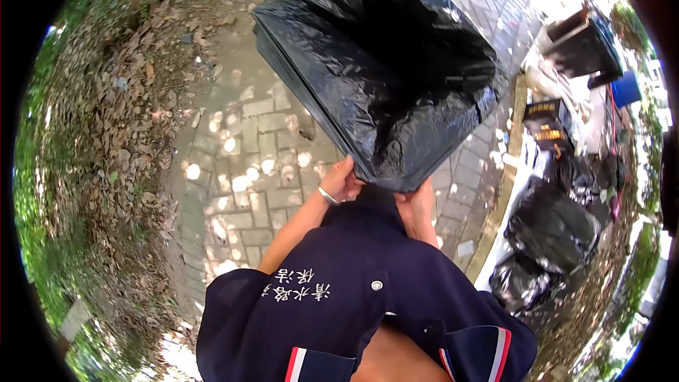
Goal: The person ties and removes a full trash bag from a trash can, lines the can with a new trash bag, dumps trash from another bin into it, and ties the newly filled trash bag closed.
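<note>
A large black trash bag (417, 127) is spread wide in front of me, its mouth held in a square shape and its inside dark. Its edge is folded over what looks like a rigid rim, though the plastic hides what is beneath. My left hand (341, 180), with a silver bracelet at the wrist, is closed on the bag at its near left corner. At the near right edge, my right hand (419, 205) grips the bag too, its fingertips hidden behind the plastic.
Brick paving (262, 141) lies underfoot, bordered on the left by dry leaves (134, 99). Along a curb (498, 209) on the right are full black bags (552, 226), a printed black box (548, 124), a dark bin (583, 49) and a blue bucket (626, 89).
</note>
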The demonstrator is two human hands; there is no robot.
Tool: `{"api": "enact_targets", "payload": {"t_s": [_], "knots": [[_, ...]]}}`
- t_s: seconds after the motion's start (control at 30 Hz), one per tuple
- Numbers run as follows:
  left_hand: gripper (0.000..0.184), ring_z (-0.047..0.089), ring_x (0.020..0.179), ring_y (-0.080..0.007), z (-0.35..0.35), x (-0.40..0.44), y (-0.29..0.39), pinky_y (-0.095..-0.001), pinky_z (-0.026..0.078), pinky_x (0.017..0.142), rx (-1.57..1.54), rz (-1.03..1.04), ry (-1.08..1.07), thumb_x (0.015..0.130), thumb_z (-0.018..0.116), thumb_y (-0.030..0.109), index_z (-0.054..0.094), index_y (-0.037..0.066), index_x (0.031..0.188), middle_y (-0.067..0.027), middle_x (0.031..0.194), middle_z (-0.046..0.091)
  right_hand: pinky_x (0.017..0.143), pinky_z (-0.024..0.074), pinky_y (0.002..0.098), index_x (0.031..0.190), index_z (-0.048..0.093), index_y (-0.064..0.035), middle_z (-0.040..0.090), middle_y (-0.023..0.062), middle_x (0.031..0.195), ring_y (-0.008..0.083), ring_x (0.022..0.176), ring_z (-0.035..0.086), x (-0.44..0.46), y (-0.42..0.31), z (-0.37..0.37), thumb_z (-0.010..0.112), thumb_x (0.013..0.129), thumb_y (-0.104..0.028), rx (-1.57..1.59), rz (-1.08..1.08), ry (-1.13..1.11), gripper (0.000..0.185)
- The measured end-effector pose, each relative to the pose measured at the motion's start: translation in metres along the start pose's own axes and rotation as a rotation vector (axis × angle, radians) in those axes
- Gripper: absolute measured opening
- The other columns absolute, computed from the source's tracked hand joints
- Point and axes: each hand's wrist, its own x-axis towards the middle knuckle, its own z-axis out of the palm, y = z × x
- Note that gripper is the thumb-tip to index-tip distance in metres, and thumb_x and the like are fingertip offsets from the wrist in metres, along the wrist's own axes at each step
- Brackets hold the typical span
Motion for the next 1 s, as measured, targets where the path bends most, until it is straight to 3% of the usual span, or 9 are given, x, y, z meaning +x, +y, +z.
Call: {"api": "enact_targets", "payload": {"t_s": [0.3,0.4,0.5,0.57,0.6,0.7,0.83,0.93,1.0], "knots": [[0.043,0.045,0.054,-0.011,-0.025,-0.001,0.002,-0.02,0.028,0.038,0.19,-0.016,-0.093,0.077,0.045,0.048,0.047,0.011,0.098,-0.0031,0.082,0.056,0.036,0.0271,0.0229,0.083,0.044,-0.0099,0.049,0.0026,0.07,0.0124,0.051,0.042,0.005,0.014,-0.017,0.03,0.086,-0.039,-0.004,0.037,0.004,0.032],[0.034,0.044,0.046,-0.0125,-0.027,0.007,0.0,-0.0268,0.035,0.043,0.176,-0.026,0.091,0.081,0.046,0.038,0.052,0.009,0.064,-0.0036,0.059,0.053,0.036,0.0266,0.0216,0.083,0.045,-0.0111,0.049,0.0022,0.07,0.0115,0.052,0.042,0.027,0.022,-0.037,0.033,0.084,-0.043,-0.076,0.039,0.019,0.034],[0.035,0.046,0.048,-0.0134,-0.046,0.022,-0.009,-0.0269,0.036,0.045,0.145,-0.047,0.168,0.079,0.049,0.039,0.05,0.009,0.061,-0.0029,0.058,0.053,0.035,0.0274,0.0216,0.085,0.047,-0.0113,0.051,0.002,0.072,0.0105,0.053,0.044,0.061,0.032,-0.048,0.035,0.083,-0.041,-0.118,0.08,0.068,0.033],[0.035,0.048,0.049,-0.0136,-0.06,0.029,-0.014,-0.0261,0.037,0.046,0.134,-0.015,0.172,0.078,0.05,0.04,0.048,0.01,0.061,-0.0021,0.058,0.053,0.034,0.0262,0.0235,0.087,0.048,-0.0108,0.053,0.0011,0.074,0.0099,0.053,0.045,0.076,0.039,-0.05,0.036,0.083,-0.036,-0.204,-0.012,-0.159,0.028],[0.031,0.045,0.053,-0.0118,-0.063,0.031,-0.017,-0.0247,0.034,0.047,0.089,0.018,0.156,0.077,0.05,0.042,0.049,0.012,0.067,0.0003,0.06,0.051,0.041,0.037,0.0275,0.091,0.048,-0.0097,0.054,0.0021,0.077,0.0126,0.061,0.05,0.086,0.043,-0.043,0.035,0.084,-0.03,-0.155,-0.053,-0.108,0.025],[0.028,0.044,0.054,-0.0099,-0.043,0.039,-0.011,-0.0234,0.031,0.046,0.063,0.084,0.301,0.076,0.052,0.041,0.047,0.015,0.067,0.0034,0.054,0.043,0.061,0.0448,0.03,0.101,0.045,-0.0088,0.053,0.0048,0.086,0.0168,0.075,0.052,0.114,0.053,-0.014,0.035,0.085,-0.029,0.151,-0.223,-0.014,0.028],[0.034,0.037,0.038,-0.0137,-0.046,0.071,-0.023,-0.0256,0.03,0.037,0.319,0.329,0.606,0.08,0.048,0.037,0.039,0.013,0.058,0.0003,0.049,0.039,0.07,0.0419,0.0305,0.107,0.042,-0.0078,0.05,0.0062,0.095,0.019,0.083,0.05,0.138,0.052,-0.017,0.036,0.084,-0.029,0.131,-0.135,-0.05,0.032],[0.025,0.05,0.053,-0.013,-0.08,0.079,-0.047,-0.0252,0.037,0.042,0.136,0.369,0.642,0.081,0.044,0.035,0.053,0.011,0.079,-0.003,0.064,0.054,0.076,0.0398,0.0309,0.112,0.039,-0.007,0.048,0.0072,0.102,0.0207,0.089,0.048,0.155,0.061,-0.05,0.038,0.084,-0.029,0.03,0.011,-0.151,0.035],[0.025,0.052,0.067,-0.017,-0.065,0.086,-0.048,-0.0285,0.04,0.056,0.349,0.343,0.866,0.08,0.04,0.03,0.053,0.009,0.086,-0.0042,0.075,0.056,0.081,0.0384,0.0312,0.115,0.037,-0.0065,0.047,0.0079,0.106,0.0218,0.093,0.047,0.179,0.049,-0.074,0.038,0.084,-0.028,0.01,0.044,-0.284,0.038]]}}
